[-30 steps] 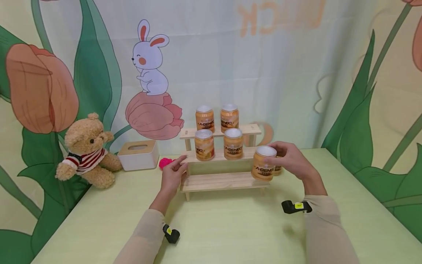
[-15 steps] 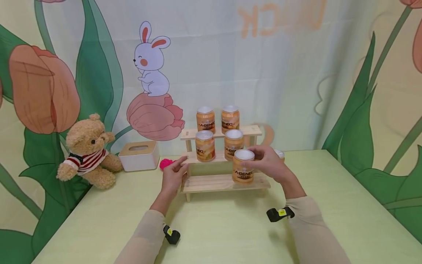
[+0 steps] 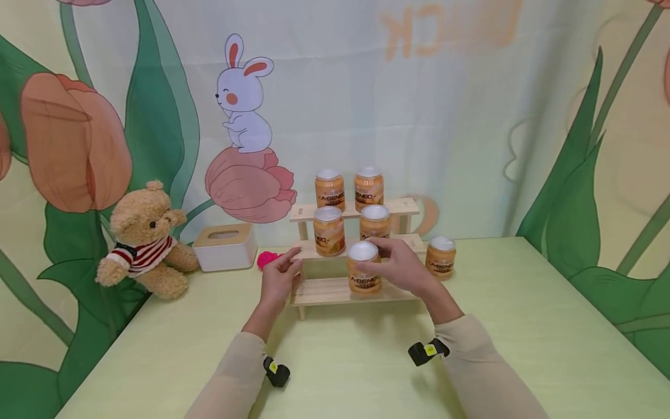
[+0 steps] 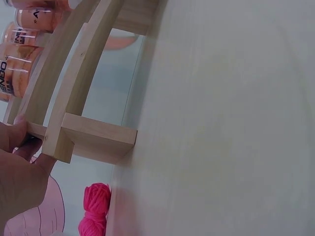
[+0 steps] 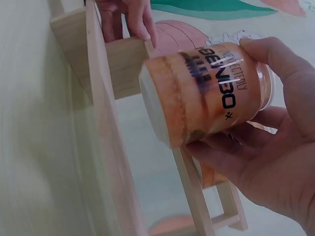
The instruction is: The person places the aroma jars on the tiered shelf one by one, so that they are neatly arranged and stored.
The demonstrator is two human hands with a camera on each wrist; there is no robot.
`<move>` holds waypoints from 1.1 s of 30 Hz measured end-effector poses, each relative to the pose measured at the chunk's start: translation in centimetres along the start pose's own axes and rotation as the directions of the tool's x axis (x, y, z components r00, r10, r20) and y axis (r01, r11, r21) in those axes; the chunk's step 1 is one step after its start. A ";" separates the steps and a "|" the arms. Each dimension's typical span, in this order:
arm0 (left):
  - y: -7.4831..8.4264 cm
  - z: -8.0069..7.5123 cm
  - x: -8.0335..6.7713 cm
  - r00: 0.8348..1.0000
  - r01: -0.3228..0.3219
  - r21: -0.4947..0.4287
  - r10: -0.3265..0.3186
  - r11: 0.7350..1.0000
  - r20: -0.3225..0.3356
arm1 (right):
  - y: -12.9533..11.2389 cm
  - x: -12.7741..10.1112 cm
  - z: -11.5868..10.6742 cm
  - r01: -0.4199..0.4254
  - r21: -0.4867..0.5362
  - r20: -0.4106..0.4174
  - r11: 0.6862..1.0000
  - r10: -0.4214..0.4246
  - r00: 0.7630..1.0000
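Observation:
My right hand grips an orange can with a white lid just over the bottom step of a three-step wooden rack. In the right wrist view the can hangs a little clear of the board, fingers curled round it. My left hand holds the rack's left end at the middle step; its fingertips pinch the wood. Two cans stand on the middle step and two cans on the top step. One more can stands on the table right of the rack.
A teddy bear sits at the back left beside a white tissue box. A pink ball of yarn lies just left of the rack, also the pink yarn in the left wrist view. A painted curtain hangs behind the yellow-green table.
My right hand has carried the can leftward from the rack's right end to the middle of the bottom step, uncovering the can on the table. The left hand has stayed on the rack.

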State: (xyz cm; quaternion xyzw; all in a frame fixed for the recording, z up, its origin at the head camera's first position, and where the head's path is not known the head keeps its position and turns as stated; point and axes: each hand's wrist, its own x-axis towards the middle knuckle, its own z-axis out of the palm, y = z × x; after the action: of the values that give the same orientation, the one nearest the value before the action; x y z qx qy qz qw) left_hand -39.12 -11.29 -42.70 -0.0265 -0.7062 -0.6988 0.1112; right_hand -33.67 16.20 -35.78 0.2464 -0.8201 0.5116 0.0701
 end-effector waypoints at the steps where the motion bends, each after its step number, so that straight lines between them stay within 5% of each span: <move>1: 0.0 0.0 0.0 1.000 0.000 0.000 0.000 1.000 0.003 | -0.1 0.0 0.3 -0.001 -0.006 -0.002 1.000 0.001 1.000; 14: 0.2 0.0 -0.1 1.000 0.013 0.007 -0.013 1.000 0.002 | 0.8 0.8 4.5 0.013 -0.038 -0.093 0.999 -0.017 0.995; 19: 0.2 0.1 -0.1 1.000 0.010 0.004 -0.010 1.000 0.008 | 1.6 0.7 5.7 -0.028 0.041 -0.166 0.999 0.035 0.986; 33: 0.2 0.1 -0.1 1.000 0.018 0.008 -0.018 1.000 0.003 | 1.9 0.8 6.5 -0.038 0.076 -0.202 0.996 0.053 0.978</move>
State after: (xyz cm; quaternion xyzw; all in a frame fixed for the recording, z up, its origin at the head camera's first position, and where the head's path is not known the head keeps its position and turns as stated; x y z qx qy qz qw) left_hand -38.99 -11.18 -42.50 -0.0207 -0.7094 -0.6968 0.1041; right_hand -34.37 10.90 -40.06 0.1761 -0.7951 0.5649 0.1328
